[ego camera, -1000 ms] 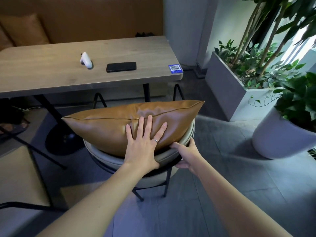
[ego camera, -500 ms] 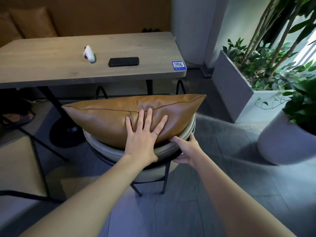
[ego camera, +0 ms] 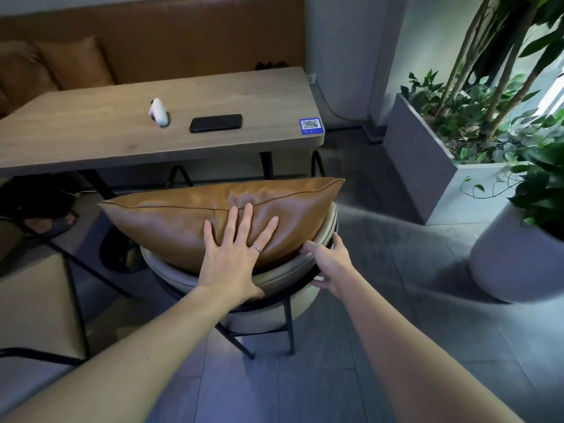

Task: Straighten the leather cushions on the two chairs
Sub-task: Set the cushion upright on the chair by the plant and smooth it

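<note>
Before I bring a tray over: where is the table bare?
The table is bare left of the white controller, and along the near edge below the phone. The right end is tighter: phone, then the QR sticker at the corner.

A cushion (ego camera: 195, 221) was propped on a chair (ego camera: 274, 270), just before a table (ego camera: 91, 141). The left hand (ego camera: 235, 257) was laid flat on the cushion; the right hand (ego camera: 331, 264) was placed at the chair's right rim. On the table, a phone (ego camera: 216, 123) was set between a small device (ego camera: 158, 112) to the left and a sticker (ego camera: 310, 126) to the right. Planters (ego camera: 427, 166) were stood to the right.
</note>
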